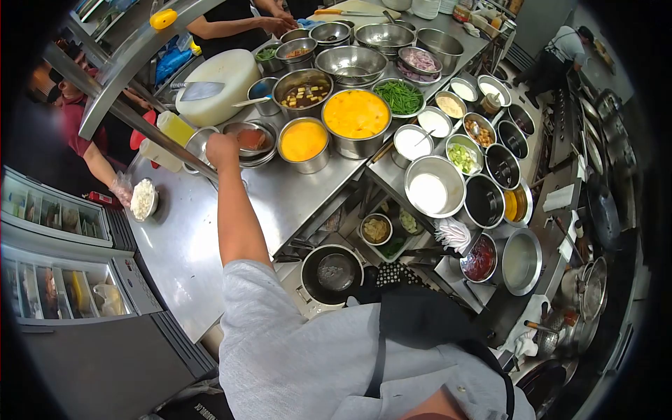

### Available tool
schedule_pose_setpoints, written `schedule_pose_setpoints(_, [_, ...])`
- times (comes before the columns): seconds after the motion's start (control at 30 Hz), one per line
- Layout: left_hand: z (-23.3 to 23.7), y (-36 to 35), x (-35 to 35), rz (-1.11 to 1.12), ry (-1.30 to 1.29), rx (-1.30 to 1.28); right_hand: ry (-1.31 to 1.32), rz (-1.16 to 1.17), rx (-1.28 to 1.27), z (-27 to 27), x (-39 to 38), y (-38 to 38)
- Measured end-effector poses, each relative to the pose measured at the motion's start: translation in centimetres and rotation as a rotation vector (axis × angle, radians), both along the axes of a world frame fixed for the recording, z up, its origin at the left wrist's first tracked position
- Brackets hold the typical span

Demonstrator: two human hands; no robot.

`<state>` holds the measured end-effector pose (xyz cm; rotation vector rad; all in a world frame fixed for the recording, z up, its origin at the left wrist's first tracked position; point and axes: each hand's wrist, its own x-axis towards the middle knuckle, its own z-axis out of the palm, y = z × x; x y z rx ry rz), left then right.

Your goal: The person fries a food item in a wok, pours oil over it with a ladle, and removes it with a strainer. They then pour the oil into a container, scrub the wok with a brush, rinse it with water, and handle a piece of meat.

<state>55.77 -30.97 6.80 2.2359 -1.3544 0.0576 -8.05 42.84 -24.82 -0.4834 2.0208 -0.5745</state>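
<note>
My left arm reaches forward over the steel counter (189, 238). My left hand (222, 148) shows only its back, with the fingers curled, at the rim of a steel bowl of red-brown sauce (250, 139). Whether it grips anything is hidden. Just right of that bowl stands a bowl of yellow liquid (304, 142), and beyond it a larger bowl of orange-yellow liquid (355, 115). A slanted steel shelf rail (150, 129) runs close to the left of the hand, with a yellow squeeze bottle (175, 128) behind it. My right hand is out of view.
Many steel bowls and ingredient tubs crowd the counter to the right. A round white cutting board (224, 73) carries a cleaver (199, 89). A co-worker's gloved hand (122, 187) is beside a bowl of white pieces (144, 199). Another person's hands (276, 24) work at the far end. A black pan (334, 271) sits below.
</note>
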Motion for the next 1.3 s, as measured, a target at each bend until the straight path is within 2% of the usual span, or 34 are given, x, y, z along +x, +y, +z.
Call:
schedule_pose_setpoints(0.07, [0.0,0.4,0.5,0.021,0.063,-0.023,-0.013,0.012,-0.026,-0.6,-0.4,-0.4])
schedule_pose_setpoints(0.1, [-0.2,1.1,0.7,0.033,0.095,-0.13,-0.01,0.004,-0.036,-0.2,-0.3,-0.9])
schedule_pose_setpoints(0.13, [-0.5,2.1,0.9,0.044,0.126,-0.234,0.014,0.014,-0.005,2.1,0.4,-2.8])
schedule_pose_setpoints(0.17, [-0.9,3.3,1.0,0.049,0.123,-0.23,0.038,0.024,0.026,6.1,2.2,-6.0])
schedule_pose_setpoints(0.2, [-1.5,4.8,1.1,0.015,0.288,-0.333,0.061,0.034,0.057,11.2,4.6,-9.9])
schedule_pose_setpoints(0.23, [-2.2,6.5,1.1,-0.016,0.454,-0.434,0.062,0.043,0.065,12.5,5.6,-11.4])
schedule_pose_setpoints(0.27, [-2.5,8.6,1.0,-0.003,0.454,-0.424,0.071,0.068,0.06,13.5,6.2,-12.5])
schedule_pose_setpoints(0.33, [-2.6,12.8,0.3,0.031,0.897,-0.382,0.084,0.113,0.075,14.5,6.3,-14.3])
schedule_pose_setpoints(0.4, [-5.5,16.0,0.4,0.064,0.962,-0.337,0.212,0.124,0.203,14.0,6.1,-14.8])
schedule_pose_setpoints(0.43, [-7.2,17.6,0.6,0.07,1.029,-0.31,0.115,0.136,0.175,9.0,2.7,-12.0])
schedule_pose_setpoints(0.5, [-11.7,19.4,0.7,0.143,0.961,-0.301,-0.087,0.151,0.129,-1.0,-4.1,-6.2])
schedule_pose_setpoints(0.53, [-12.6,20.3,0.2,0.149,0.986,-0.31,-0.116,0.166,0.13,-2.2,-5.8,-5.6])
schedule_pose_setpoints(0.57, [-14.6,20.8,0.4,0.166,0.987,-0.329,-0.116,0.178,0.145,-1.7,-6.1,-5.7])
schedule_pose_setpoints(0.63, [-12.5,22.0,-0.9,0.199,1.219,-0.28,-0.249,0.186,0.109,0.6,-6.3,-7.6])
schedule_pose_setpoints(0.67, [-11.8,22.3,-0.8,0.212,1.221,-0.278,-0.126,0.226,0.117,4.1,-4.4,-10.1])
schedule_pose_setpoints(0.73, [-10.7,22.9,-0.7,0.194,0.612,0.037,0.125,0.295,0.153,13.7,1.7,-17.0])
schedule_pose_setpoints(0.77, [-9.7,23.1,-0.9,0.206,0.616,0.042,0.129,0.304,0.161,14.0,1.6,-17.5])
schedule_pose_setpoints(0.83, [-7.6,23.5,-1.7,-0.145,-0.041,-0.281,0.139,0.264,0.153,14.3,1.6,-18.0])
schedule_pose_setpoints(0.87, [-7.0,23.4,-2.1,-0.142,-0.042,-0.275,0.137,0.268,0.159,14.5,1.8,-18.4])
schedule_pose_setpoints(0.93, [-6.3,22.8,-2.8,-0.362,-0.106,-0.167,0.066,0.252,0.103,15.3,2.6,-18.9])
schedule_pose_setpoints(0.97, [-6.2,22.6,-3.1,-0.36,-0.107,-0.16,0.062,0.256,0.109,15.5,3.1,-18.7])
schedule_pose_setpoints(1.03, [-6.3,22.3,-3.6,-0.383,-0.101,-0.151,0.01,0.112,0.127,15.7,3.9,-18.6])
schedule_pose_setpoints(1.07, [-6.4,22.2,-3.7,-0.385,-0.091,-0.125,0.009,0.114,0.128,14.4,3.1,-17.8])
schedule_pose_setpoints(1.13, [-6.4,22.0,-3.9,-0.391,-0.095,-0.125,-0.278,0.122,0.01,8.9,-1.9,-13.1])
schedule_pose_setpoints(1.2, [-6.5,21.7,-4.0,-0.403,-0.1,-0.126,-0.233,0.176,0.012,7.6,-3.4,-11.2])
schedule_pose_setpoints(1.27, [-6.6,21.4,-4.0,-0.289,-0.221,-0.075,-0.19,0.227,0.01,7.4,-3.8,-10.0])
schedule_pose_setpoints(1.3, [-6.5,21.4,-4.1,-0.293,-0.221,-0.077,-0.049,0.278,0.085,7.5,-3.8,-9.7])
